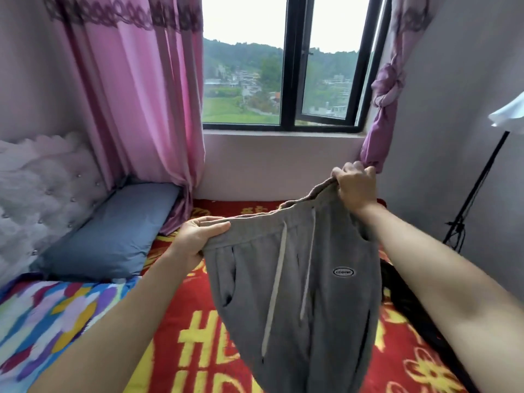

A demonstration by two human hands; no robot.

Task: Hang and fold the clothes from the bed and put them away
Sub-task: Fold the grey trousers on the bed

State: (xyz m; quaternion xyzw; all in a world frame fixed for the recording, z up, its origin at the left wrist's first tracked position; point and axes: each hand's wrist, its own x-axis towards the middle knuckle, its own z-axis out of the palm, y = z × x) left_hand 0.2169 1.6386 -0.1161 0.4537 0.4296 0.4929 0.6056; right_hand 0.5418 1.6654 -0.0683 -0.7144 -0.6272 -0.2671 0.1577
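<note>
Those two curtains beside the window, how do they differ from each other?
The left curtain hangs loose and spread wide; the right curtain is tied in a knot and bunched narrow. The left curtain looks pink, the right curtain more purple. The left curtain reaches down beside the blue pillow; the right curtain ends higher up. Both carry a dark patterned band near the top.

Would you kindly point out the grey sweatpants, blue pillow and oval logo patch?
grey sweatpants (292, 279): head view, front fabric between drawstrings.
blue pillow (113, 231): head view, cover's middle.
oval logo patch (344, 271): head view, its centre.
</note>
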